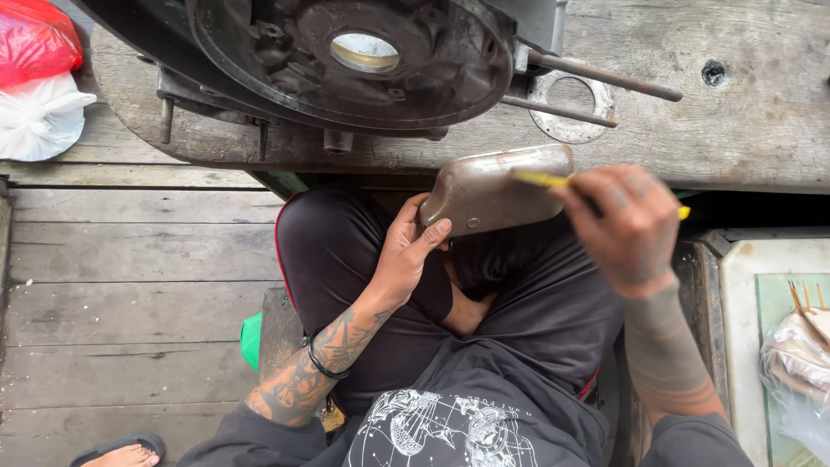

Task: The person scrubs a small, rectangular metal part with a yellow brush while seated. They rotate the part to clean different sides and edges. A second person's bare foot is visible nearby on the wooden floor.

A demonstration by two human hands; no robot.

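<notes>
Soft, even daylight fills the scene, with no hard shadows on the grey table (743,130) at twelve to two o'clock. The white bag (39,117) at ten o'clock is close to blown out. A dull sheen lies on the metal cover (484,195) near centre, and the opening in the dark engine casing (285,78) at twelve o'clock glares bright. The right hand (627,229) and its yellow tool (540,179) are smeared by motion blur. Dark clothing at six o'clock loses detail. Floor planks bow slightly at nine o'clock.
</notes>
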